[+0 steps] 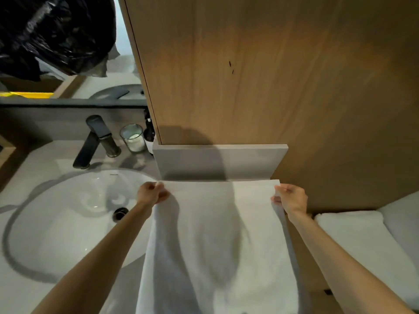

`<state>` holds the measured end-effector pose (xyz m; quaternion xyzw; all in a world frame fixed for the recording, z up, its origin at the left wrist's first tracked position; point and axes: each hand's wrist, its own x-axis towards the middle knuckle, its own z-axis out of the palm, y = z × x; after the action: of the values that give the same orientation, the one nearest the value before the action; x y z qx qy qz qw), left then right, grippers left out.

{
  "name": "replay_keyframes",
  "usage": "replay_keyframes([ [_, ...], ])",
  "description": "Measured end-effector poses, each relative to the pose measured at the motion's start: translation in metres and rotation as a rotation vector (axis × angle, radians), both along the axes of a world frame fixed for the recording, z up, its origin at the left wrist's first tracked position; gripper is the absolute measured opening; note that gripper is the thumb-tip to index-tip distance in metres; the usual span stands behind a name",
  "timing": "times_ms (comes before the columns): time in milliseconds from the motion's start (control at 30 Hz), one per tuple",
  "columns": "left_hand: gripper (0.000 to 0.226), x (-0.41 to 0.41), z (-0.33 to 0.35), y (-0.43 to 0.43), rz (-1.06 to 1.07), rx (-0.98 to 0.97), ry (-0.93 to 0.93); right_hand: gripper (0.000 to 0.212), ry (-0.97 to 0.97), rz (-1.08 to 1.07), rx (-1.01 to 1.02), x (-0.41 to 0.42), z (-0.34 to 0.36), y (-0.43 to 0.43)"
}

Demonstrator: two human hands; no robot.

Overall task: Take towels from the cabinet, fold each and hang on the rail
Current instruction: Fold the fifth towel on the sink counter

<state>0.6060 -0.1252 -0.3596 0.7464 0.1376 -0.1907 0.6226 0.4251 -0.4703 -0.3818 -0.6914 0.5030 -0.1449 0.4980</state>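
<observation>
A white towel (217, 234) hangs spread out in front of me, its top edge stretched level between my hands. My left hand (152, 192) pinches the top left corner. My right hand (291, 198) pinches the top right corner. The towel's lower part falls out of the bottom of the view. It hangs just in front of a grey panel (218, 162) at the foot of a tall wooden cabinet (260, 75). Two more white towels (362, 243) lie at the right. No rail is in view.
A white round sink (68, 223) with a dark faucet (95, 141) lies to the left. A glass candle (133, 138) and a dark bottle (149, 132) stand by the cabinet's edge. A black plastic bag (54, 32) hangs at the upper left.
</observation>
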Motion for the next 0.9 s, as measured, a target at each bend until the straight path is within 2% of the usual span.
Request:
replay_keyframes([
  [167,0.026,0.014,-0.008,-0.009,0.054,0.036,-0.001,0.022,0.004,-0.005,0.003,0.024,-0.066,-0.046],
  [233,0.023,0.014,-0.009,-0.011,0.069,0.058,-0.010,0.022,-0.013,-0.021,0.002,0.028,-0.039,-0.031],
  [267,0.014,0.013,-0.008,-0.011,0.071,0.132,-0.045,0.016,-0.009,-0.009,-0.015,0.029,-0.013,-0.014],
  [300,0.007,0.009,-0.006,-0.012,0.075,0.239,-0.125,0.009,0.003,0.000,-0.069,0.029,0.002,-0.001],
  [367,0.029,-0.006,-0.004,-0.017,0.049,0.439,-0.358,0.022,-0.015,0.001,-0.212,0.026,0.021,0.023],
  [433,0.034,-0.034,0.000,-0.030,-0.050,0.484,-0.613,0.027,-0.193,0.092,-0.347,0.020,0.024,0.053],
  [500,0.035,-0.063,-0.004,-0.050,-0.278,0.526,-0.769,0.027,-0.283,0.316,-0.490,0.017,0.005,0.086],
  [567,0.042,-0.083,-0.019,-0.071,-0.565,0.638,-0.809,0.040,-0.186,0.566,-0.595,0.024,-0.021,0.112],
  [633,0.063,-0.094,-0.032,-0.087,-0.779,0.751,-0.763,0.047,-0.008,0.723,-0.709,0.034,-0.035,0.129],
  [667,0.070,-0.095,-0.039,-0.090,-0.819,0.808,-0.752,0.048,0.068,0.765,-0.755,0.038,-0.037,0.131],
  [800,0.057,-0.080,-0.049,-0.071,-0.807,0.964,-0.736,0.054,0.264,0.949,-0.849,0.030,-0.037,0.102],
  [900,0.057,-0.067,-0.050,-0.048,-0.792,0.991,-0.740,0.059,0.358,0.944,-0.889,0.015,-0.035,0.071],
])
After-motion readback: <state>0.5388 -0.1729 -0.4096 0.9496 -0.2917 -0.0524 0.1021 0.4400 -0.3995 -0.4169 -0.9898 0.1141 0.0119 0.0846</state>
